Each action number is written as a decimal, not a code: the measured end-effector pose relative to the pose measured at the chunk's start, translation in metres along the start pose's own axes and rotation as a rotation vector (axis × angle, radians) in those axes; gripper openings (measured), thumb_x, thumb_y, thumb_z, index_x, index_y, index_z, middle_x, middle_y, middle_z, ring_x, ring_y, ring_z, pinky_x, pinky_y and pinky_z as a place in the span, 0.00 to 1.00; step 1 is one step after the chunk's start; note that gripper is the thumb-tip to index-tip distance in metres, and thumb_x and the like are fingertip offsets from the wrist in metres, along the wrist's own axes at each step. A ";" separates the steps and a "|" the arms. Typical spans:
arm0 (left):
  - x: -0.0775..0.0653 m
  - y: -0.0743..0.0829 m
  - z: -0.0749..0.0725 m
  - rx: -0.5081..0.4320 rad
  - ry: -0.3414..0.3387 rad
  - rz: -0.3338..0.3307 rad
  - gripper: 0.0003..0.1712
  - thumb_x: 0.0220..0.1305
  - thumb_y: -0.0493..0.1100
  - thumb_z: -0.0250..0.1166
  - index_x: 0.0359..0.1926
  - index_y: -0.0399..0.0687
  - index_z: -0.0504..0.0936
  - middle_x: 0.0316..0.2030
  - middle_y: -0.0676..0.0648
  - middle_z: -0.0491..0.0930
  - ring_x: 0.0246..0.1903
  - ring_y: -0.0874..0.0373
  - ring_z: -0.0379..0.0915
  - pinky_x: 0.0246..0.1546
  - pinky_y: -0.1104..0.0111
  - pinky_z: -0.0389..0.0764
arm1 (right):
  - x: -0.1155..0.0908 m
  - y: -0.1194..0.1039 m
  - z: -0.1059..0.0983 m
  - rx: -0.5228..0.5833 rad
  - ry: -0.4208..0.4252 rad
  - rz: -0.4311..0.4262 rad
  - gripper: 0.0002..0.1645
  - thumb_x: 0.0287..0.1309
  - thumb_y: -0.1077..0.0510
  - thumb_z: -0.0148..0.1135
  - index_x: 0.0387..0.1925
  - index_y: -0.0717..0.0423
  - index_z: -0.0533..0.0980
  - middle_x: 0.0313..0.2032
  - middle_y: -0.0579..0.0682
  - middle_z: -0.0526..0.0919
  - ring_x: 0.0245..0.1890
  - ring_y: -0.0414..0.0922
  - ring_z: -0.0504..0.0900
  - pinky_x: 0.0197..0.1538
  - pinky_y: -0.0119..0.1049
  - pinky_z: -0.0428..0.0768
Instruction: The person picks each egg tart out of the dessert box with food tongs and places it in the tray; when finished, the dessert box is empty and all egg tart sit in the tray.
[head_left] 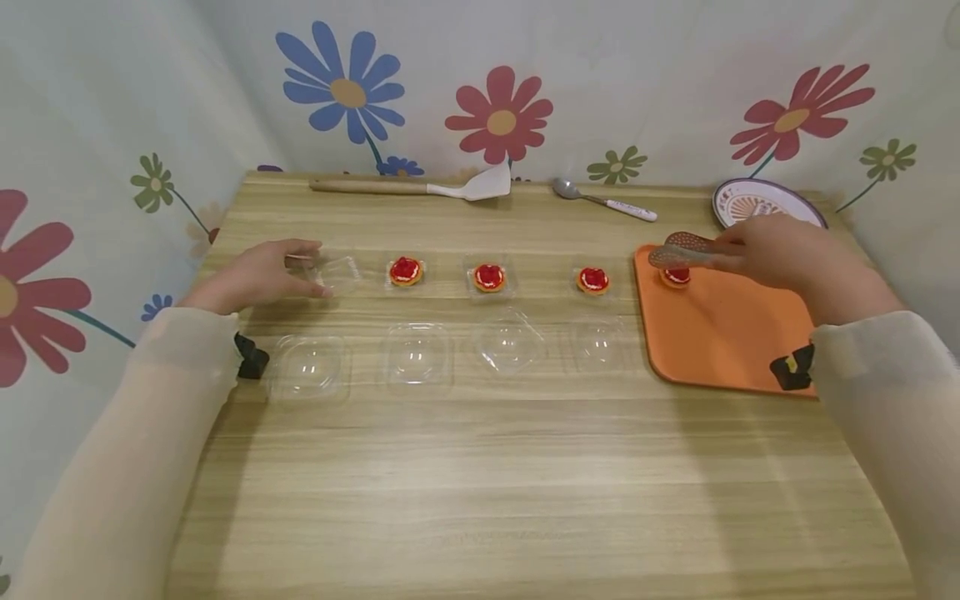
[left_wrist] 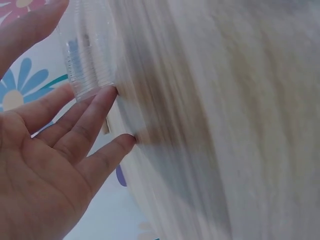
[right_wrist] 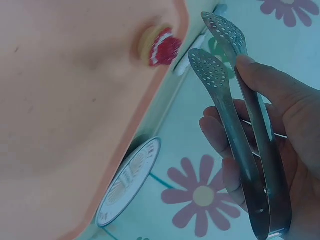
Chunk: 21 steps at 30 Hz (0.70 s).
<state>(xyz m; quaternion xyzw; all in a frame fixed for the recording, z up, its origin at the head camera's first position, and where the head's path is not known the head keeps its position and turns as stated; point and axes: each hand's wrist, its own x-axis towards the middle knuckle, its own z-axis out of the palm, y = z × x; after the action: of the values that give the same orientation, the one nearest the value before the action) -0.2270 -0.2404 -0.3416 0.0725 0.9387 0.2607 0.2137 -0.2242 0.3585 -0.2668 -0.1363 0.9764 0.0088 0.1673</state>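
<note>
My left hand [head_left: 262, 273] is at the far left of the table, its fingers spread and fairly straight, with fingertips at the edge of a clear plastic box base [head_left: 341, 273]. Close up in the left wrist view, the ribbed box side [left_wrist: 92, 60] stands between thumb and fingers. My right hand [head_left: 776, 254] grips perforated metal tongs [right_wrist: 235, 120], their two ends apart. Below those ends, a red-topped tart [right_wrist: 160, 46] sits on the orange tray [head_left: 720, 333], partly covered by the tongs in the head view. Nothing is between the tong ends.
Three more tarts [head_left: 406, 271] stand in a row on clear bases. Several clear domed lids [head_left: 417, 357] lie in front. Along the back are a spatula [head_left: 405, 188], a spoon [head_left: 607, 202] and a patterned plate [head_left: 750, 200], with a flowered curtain [head_left: 585, 100] behind.
</note>
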 end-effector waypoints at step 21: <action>-0.009 0.044 -0.022 0.119 0.006 0.095 0.54 0.63 0.64 0.65 0.77 0.41 0.51 0.75 0.33 0.51 0.72 0.33 0.45 0.67 0.37 0.53 | 0.027 -0.119 -0.033 -0.058 0.117 -0.177 0.29 0.65 0.45 0.63 0.59 0.60 0.78 0.50 0.59 0.82 0.46 0.55 0.80 0.51 0.55 0.78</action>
<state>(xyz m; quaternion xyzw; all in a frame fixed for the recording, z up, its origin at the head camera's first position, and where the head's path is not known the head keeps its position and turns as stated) -0.2273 -0.2153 -0.2979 0.1287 0.9487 0.2144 0.1934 -0.2276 0.2346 -0.2411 -0.2272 0.9679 0.0144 0.1063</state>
